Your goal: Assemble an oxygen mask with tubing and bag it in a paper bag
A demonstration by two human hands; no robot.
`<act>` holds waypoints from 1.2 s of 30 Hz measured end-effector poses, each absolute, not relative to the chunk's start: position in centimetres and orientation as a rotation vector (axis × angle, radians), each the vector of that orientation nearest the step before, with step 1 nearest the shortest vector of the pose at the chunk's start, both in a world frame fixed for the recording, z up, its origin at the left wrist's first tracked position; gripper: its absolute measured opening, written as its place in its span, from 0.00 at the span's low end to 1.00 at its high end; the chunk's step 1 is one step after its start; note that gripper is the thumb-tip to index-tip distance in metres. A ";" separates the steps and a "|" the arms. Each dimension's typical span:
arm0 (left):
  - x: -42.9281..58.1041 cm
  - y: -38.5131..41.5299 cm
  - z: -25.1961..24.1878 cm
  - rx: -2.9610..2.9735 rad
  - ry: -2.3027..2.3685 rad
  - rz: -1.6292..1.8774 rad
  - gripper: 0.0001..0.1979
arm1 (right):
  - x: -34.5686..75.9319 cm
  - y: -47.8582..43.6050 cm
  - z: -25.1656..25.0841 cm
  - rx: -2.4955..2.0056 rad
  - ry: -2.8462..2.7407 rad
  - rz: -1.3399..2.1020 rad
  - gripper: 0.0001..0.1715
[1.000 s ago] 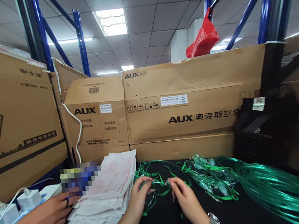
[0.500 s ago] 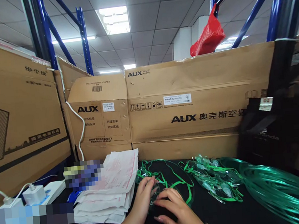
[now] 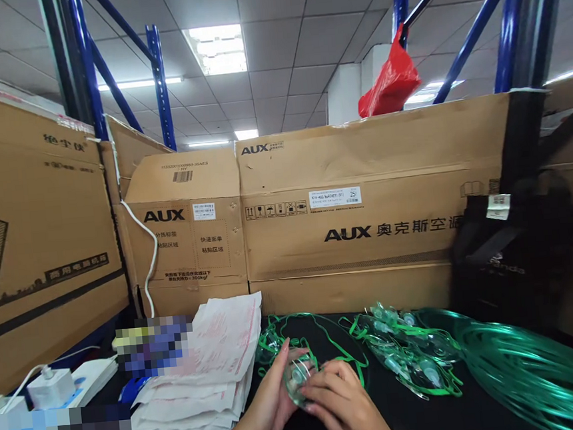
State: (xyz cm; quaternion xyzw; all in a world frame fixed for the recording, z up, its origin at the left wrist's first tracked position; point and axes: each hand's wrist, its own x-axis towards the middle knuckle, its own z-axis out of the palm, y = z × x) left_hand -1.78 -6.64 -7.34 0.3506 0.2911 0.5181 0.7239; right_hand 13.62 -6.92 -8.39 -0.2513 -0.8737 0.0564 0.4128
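Observation:
Between my two hands is a clear plastic breathing mask point(image 3: 298, 376), tilted, with a green strap point(image 3: 346, 357) trailing behind it. My left hand point(image 3: 272, 400) grips the mask's left side, thumb and fingers around its edge. From the right, my right hand point(image 3: 339, 394) holds the mask's other side with bent fingers; part of the rim is hidden behind them. Another tangle of clear mask parts and green strap point(image 3: 272, 343) lies just behind my left hand. To the right rests a pile of similar masks with green straps point(image 3: 409, 351).
A big coil of green tubing point(image 3: 525, 368) spreads over the black table at the right. White paper bags point(image 3: 201, 383) are stacked on the left, beside a power strip point(image 3: 93, 382). Cardboard boxes point(image 3: 290, 255) wall off the back. A black bag point(image 3: 512, 275) hangs at the right.
The mask has been lifted and turned up between my hands, where it shows more clearly. My right fingers have closed in on it. The whole view has shifted slightly.

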 end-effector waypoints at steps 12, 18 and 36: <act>-2.0 -4.5 -9.6 1.052 0.739 1.388 0.27 | 13.1 -4.5 -9.1 -0.724 -1.251 1.424 0.21; -2.7 -4.5 -9.4 1.055 0.766 1.429 0.28 | 13.2 -4.2 -9.6 -0.896 -1.260 1.258 0.28; -2.6 -6.5 -7.5 0.988 0.633 1.273 0.24 | 13.1 -5.1 -8.7 -0.714 -1.546 1.057 0.22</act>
